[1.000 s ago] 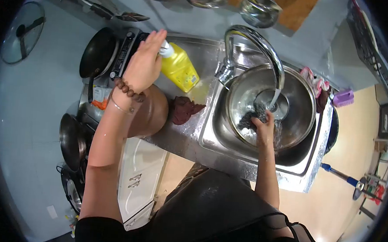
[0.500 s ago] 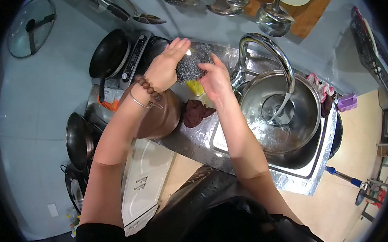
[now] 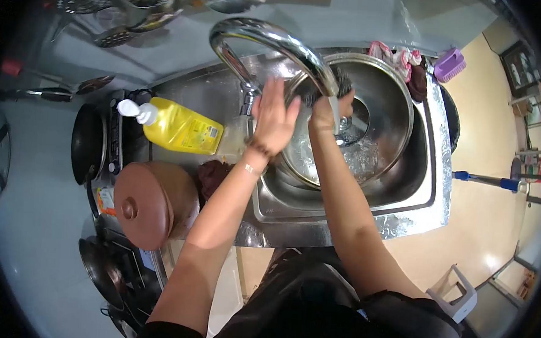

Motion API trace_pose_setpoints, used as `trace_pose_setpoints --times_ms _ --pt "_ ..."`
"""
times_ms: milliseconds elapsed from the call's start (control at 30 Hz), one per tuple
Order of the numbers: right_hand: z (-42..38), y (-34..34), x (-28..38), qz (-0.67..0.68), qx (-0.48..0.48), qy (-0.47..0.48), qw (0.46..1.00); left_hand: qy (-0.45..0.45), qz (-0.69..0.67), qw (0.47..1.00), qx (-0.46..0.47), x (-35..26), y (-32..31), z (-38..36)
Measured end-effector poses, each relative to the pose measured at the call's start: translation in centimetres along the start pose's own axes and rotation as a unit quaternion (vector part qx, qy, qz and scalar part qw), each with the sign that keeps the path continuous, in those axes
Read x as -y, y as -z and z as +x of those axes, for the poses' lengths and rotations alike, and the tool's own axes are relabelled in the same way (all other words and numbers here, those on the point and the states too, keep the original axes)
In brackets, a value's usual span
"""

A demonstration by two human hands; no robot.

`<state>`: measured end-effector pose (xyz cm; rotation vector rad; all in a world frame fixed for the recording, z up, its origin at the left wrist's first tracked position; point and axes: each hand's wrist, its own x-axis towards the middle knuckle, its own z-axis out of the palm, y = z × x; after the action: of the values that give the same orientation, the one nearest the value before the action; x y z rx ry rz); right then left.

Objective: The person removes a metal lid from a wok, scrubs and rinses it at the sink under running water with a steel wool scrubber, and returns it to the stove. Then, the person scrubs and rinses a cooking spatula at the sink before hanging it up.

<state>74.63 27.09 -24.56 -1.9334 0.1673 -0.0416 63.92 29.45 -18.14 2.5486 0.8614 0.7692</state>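
My right hand (image 3: 321, 118) is closed around a dark steel wool scrubber (image 3: 343, 80), held over the large metal basin (image 3: 400, 139) in the sink. The chrome faucet (image 3: 277, 41) arches in front and partly covers the scrubber and my fingers. To the left of the spout is my left hand (image 3: 273, 123), its fingers stretched out and nothing in it. That hand hovers by the basin's left rim, slightly blurred. A yellow pump bottle of dish soap (image 3: 184, 128) stands on the steel counter further left. Water ripples inside the basin.
A brown lidded pot (image 3: 143, 205) sits at the counter's front left, with a dark red cloth (image 3: 214, 177) beside it. Behind the sink's right corner are a purple brush (image 3: 449, 66) and crumpled cloths (image 3: 417, 83). A black pan (image 3: 89, 144) rests at the far left.
Both hands have moved right, from the counter by the soap bottle to the basin. The scrubber has gone along in my right hand. My left hand has come away from it, and the view has shifted.
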Motion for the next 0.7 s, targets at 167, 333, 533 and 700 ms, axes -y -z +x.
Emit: trace_pose_setpoints --times_ms 167,333,533,700 --pt "0.1 -2.0 -0.6 -0.084 0.058 0.015 0.995 -0.083 0.042 0.985 0.147 3.7 -4.7 7.9" --pt "-0.5 -3.1 -2.1 0.084 0.101 0.131 0.983 0.085 0.013 0.963 0.254 2.3 -3.3 6.7" --pt "-2.5 1.6 2.4 0.152 0.175 -0.064 0.971 0.075 0.046 0.968 0.233 -0.7 -0.8 4.5" --pt "-4.7 0.2 -4.3 0.116 0.240 -0.071 0.961 -0.038 0.213 0.913 0.347 0.8 3.9 3.9"
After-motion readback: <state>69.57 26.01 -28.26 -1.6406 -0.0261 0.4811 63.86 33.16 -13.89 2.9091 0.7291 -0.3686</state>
